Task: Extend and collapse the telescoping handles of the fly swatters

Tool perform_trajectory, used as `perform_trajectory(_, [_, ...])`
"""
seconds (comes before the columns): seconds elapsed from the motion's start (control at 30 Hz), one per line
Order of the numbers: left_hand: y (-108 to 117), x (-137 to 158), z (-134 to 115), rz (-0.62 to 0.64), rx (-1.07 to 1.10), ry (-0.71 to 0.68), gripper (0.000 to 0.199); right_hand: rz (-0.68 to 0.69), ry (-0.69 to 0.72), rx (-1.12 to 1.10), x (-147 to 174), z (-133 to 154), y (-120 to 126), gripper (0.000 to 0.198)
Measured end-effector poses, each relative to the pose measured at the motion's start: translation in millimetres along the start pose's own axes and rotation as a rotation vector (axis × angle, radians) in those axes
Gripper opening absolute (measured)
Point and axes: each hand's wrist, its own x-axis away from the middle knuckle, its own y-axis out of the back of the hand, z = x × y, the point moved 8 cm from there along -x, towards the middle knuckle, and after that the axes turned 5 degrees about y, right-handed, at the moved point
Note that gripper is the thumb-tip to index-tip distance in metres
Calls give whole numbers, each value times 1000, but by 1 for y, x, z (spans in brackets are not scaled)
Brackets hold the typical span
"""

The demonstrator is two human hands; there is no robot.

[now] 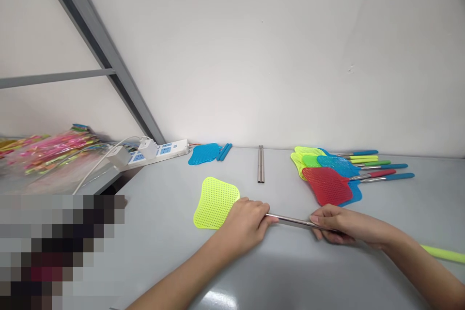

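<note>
A yellow-green fly swatter head [217,203], perforated and flat, lies just left of my left hand [249,218]. My left hand is closed where the head's neck meets a thin metal rod [290,220], so the joint itself is hidden. The rod runs to the right into my right hand [334,225], whose thumb and fingers pinch it; its far end is covered by that hand. Beyond my right forearm rests a yellow-green handle grip [443,254], partly hidden by the arm.
Several fly swatters with metal shafts, a red one [327,185] on top, are piled at the back right. Two metal rods [260,164] lie mid-table. Behind, left, are a blue swatter head [204,153], blue grips [224,152] and a power strip [163,152]. Plastic-bagged items [54,155] sit far left.
</note>
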Motion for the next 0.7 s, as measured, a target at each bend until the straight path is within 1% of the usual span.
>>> perform_trajectory(0.17, [3, 0, 2, 4, 23, 2, 36, 14, 24, 74, 2, 5, 3, 38])
perform_trajectory(0.33, [3, 0, 3, 26, 49, 14, 38, 6, 15, 192, 9, 5, 14, 34])
perform_trajectory(0.5, [6, -1, 4, 21, 70, 4, 36, -36, 32, 219, 14, -1, 30, 29])
perform_trajectory(0.57, [8, -1, 5, 5, 65, -2, 36, -28, 20, 218, 16, -6, 37, 29])
perform_trajectory(0.7, [11, -3, 13, -14, 54, 20, 37, -74, -14, 235, 23, -16, 56, 28])
